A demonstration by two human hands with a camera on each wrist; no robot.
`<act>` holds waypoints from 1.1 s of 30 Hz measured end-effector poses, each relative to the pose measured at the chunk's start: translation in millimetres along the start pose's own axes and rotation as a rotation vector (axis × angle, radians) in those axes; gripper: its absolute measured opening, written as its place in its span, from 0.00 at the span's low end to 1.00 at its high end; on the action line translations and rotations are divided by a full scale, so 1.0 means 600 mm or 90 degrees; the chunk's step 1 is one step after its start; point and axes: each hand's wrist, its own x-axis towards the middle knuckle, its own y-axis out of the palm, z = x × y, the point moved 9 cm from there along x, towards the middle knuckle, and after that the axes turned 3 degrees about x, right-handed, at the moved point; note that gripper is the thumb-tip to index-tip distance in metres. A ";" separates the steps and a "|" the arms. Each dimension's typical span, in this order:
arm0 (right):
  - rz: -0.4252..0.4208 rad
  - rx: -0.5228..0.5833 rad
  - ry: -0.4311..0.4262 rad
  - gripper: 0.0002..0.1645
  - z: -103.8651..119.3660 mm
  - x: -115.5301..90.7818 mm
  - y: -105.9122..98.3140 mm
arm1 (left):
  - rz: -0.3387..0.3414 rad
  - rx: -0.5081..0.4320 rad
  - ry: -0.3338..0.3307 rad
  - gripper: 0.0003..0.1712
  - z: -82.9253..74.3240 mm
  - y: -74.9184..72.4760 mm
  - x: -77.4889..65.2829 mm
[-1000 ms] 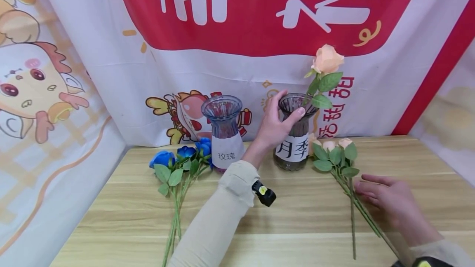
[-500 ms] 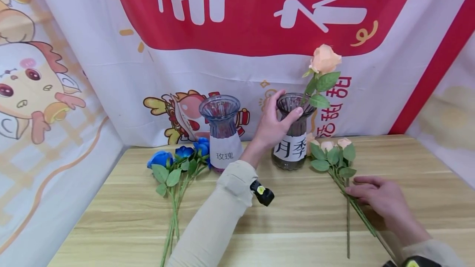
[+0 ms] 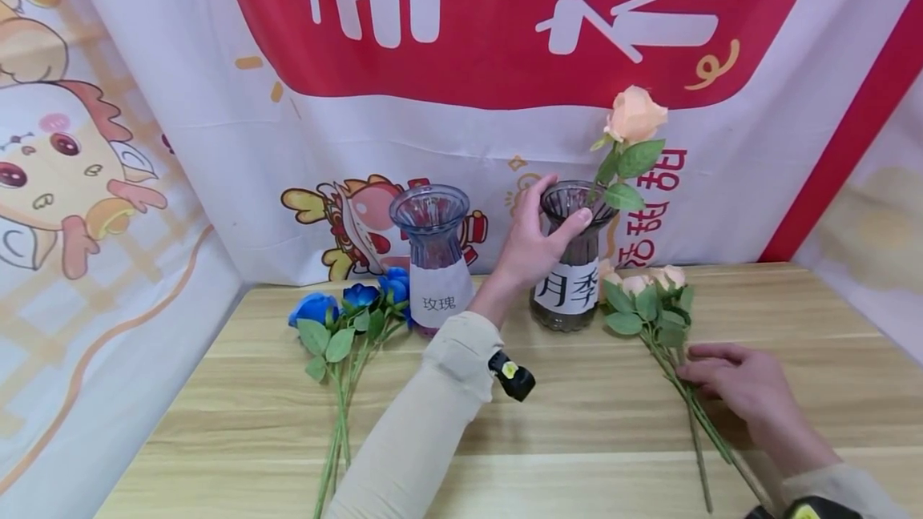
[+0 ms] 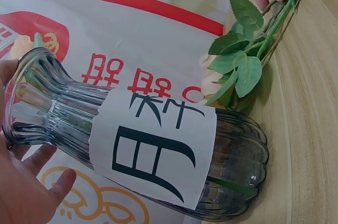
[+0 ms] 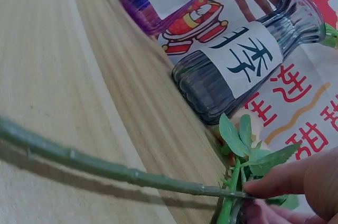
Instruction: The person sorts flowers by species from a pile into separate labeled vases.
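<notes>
My left hand point(image 3: 537, 239) holds the rim of a dark grey glass vase point(image 3: 565, 319), thumb at the front and fingers round the far side. The vase stands upright with a white paper label. One peach rose point(image 3: 634, 116) leans in it, its bloom above the rim; its stem end shows through the glass in the left wrist view. My right hand point(image 3: 746, 391) is low over a bunch of peach roses point(image 3: 645, 307) lying right of the vase. In the right wrist view, thumb and fingertips pinch one green rose stem point(image 5: 158, 180) just below its leaves.
A blue-purple glass vase point(image 3: 437, 295) with a white label stands to the left. Several blue roses point(image 3: 316, 309) lie beside it, stems toward the front edge. A printed cloth backdrop point(image 3: 461, 134) rises right behind the wooden table point(image 3: 570, 463).
My right hand has moved slightly left onto the stems and taken one between its fingertips. That stem's lower end has swung right. My left hand stays on the vase.
</notes>
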 end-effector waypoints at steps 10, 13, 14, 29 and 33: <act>0.135 0.375 0.024 0.15 -0.003 0.010 0.014 | -0.001 -0.002 0.000 0.46 -0.002 -0.002 0.002; 0.193 0.487 0.030 0.19 0.006 0.010 0.021 | -0.006 -0.002 0.002 0.45 -0.003 -0.003 0.002; 0.207 0.517 0.029 0.20 0.009 0.010 0.022 | -0.006 -0.001 0.001 0.45 -0.003 -0.003 0.002; 0.434 0.927 -0.035 0.24 0.085 -0.014 0.030 | -0.003 0.017 -0.006 0.46 0.000 -0.002 -0.001; 0.414 0.963 -0.033 0.22 0.094 -0.016 0.026 | -0.001 0.014 0.000 0.46 -0.002 -0.001 -0.003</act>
